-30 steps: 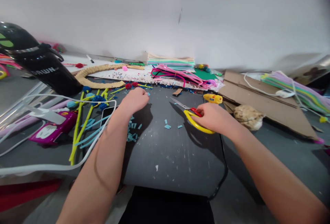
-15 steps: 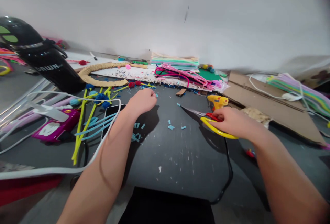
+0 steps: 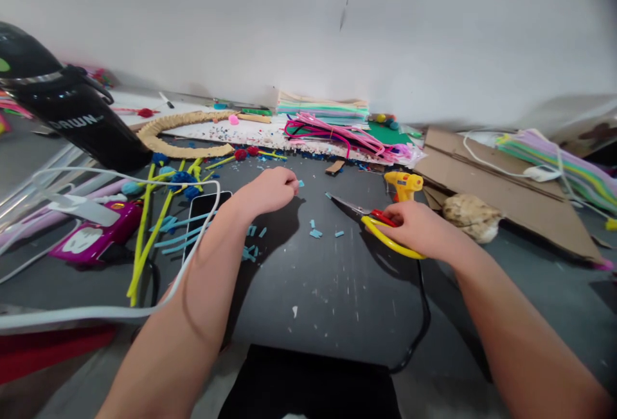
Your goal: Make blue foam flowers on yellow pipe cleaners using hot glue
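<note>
My left hand (image 3: 274,189) is closed in a pinch on light-blue strips (image 3: 186,237). Their long ends trail out left of the forearm, and a short blue tip sticks out past the fingers. In my right hand (image 3: 413,221) is a pair of scissors (image 3: 372,221) with yellow and red handles. Its blades point left and look nearly closed, with a small blue bit at the point. Short cut blue pieces (image 3: 315,234) lie on the dark table between the hands, and more are beside my left forearm.
A yellow glue gun (image 3: 403,182) stands behind my right hand, its black cord running forward. Cardboard (image 3: 511,194) lies right. At left are a black bottle (image 3: 91,120), a purple device (image 3: 103,229), yellow-green stems (image 3: 149,232), a phone (image 3: 208,204) and a looping white cable (image 3: 187,265).
My left hand has moved slightly right, and the blue strips have slid along with it. The scissors stay in my right hand, somewhat further left in view. The whole view has shifted a little.
</note>
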Motion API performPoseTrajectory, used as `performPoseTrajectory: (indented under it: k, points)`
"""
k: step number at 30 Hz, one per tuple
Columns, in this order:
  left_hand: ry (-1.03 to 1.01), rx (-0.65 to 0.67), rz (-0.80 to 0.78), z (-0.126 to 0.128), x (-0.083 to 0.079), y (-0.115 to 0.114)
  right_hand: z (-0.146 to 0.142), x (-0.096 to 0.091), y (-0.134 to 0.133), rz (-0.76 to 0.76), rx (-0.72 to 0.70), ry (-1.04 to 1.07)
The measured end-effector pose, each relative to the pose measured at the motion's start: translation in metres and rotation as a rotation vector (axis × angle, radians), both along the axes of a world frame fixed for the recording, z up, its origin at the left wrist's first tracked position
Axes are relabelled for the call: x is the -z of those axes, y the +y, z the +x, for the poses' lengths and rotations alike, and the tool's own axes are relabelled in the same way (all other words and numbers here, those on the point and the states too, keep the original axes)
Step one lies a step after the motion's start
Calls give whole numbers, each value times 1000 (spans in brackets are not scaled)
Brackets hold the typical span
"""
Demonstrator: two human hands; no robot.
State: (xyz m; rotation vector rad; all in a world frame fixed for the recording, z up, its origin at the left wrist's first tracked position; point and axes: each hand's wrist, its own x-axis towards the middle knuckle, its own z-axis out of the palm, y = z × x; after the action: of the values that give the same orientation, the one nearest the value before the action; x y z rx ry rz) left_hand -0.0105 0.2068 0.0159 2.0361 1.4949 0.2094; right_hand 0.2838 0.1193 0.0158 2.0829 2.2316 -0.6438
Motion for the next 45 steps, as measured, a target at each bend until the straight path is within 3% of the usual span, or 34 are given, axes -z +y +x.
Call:
performPoseTrajectory:
  k: [9, 12, 15, 18, 23, 33, 45]
  points:
    - [19, 171, -81, 4, -3, -9, 18, -21, -18, -251, -116, 120]
    - [22, 237, -63, 7, -9, -11, 20, -21, -24, -285, -72, 258]
    - [-14, 268, 46, 10, -16, -10, 17, -12, -30, -216, 37, 455]
    - [-91, 261, 161, 9, -19, -8, 10, 2, -35, -133, 83, 540]
    - [-186, 114, 149, 3, -11, -13, -8, 18, -36, -126, 134, 620]
    - [-356, 85, 225, 3, -13, -28, -33, 17, -40, -160, 187, 825]
    - [-444, 111, 109, 18, -6, -33, -48, 15, -43, -154, 235, 894]
